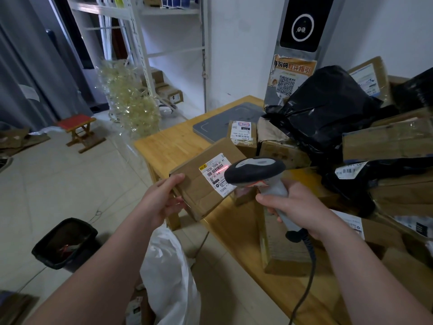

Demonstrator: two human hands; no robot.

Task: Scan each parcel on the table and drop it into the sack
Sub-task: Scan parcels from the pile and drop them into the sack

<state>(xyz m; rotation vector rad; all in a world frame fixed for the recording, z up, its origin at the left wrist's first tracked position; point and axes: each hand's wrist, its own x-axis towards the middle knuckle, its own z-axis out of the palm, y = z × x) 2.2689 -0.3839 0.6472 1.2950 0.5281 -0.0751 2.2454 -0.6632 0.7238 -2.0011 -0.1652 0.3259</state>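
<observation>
Parcel (199,188) (label (214,171) half behind scanner (255,168))

Colour key. Parcel (199,191): brown cardboard; its label (213,177) is white with black barcode stripes and print, a yellow corner patch, and a red scan line across it. Scanner (255,171): dark grey head with a pale grey top panel, pale grey handle, black cable (310,250). Surface (168,146): honey-yellow wood with visible grain. Sack (168,277): plain white. Pad (210,130): flat mid-grey with a thin pale outline. Mailer bag (328,109): glossy black. Other cartons (386,139): brown, some with white labels. Poster (290,73): orange and cream with a black-and-white QR pattern. Stool (77,120): red top, tan wooden legs. Bin (65,245): black. Floor (58,179): pale beige tiles. Curtain (28,66): grey. Shelving (140,43): white.
</observation>
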